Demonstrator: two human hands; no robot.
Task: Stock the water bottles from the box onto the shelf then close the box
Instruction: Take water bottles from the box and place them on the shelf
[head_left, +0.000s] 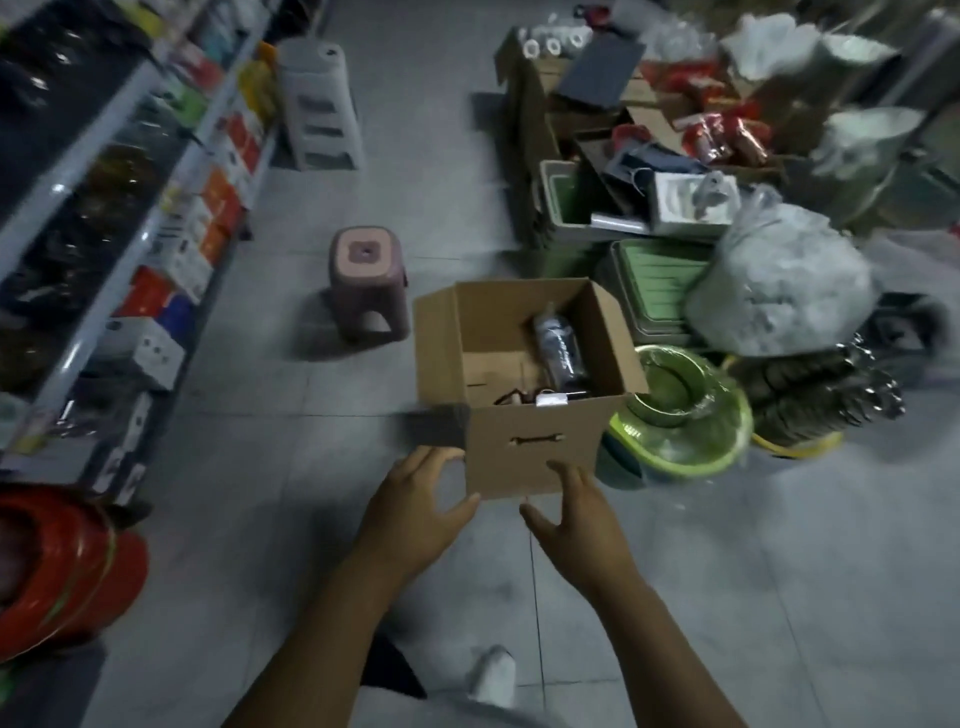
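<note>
Box (535, 457): cardboard, on floor right of shelf (104, 208), flaps open. Inside: one bottle (561, 348) lying flat, probably stiff and slick; grip mid-body. Left hand (415, 504), right hand (576, 514): spread, empty, before box front.

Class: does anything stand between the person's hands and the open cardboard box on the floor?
Nothing visible does. The left hand and the right hand are open, right by the near wall of the box.
</note>
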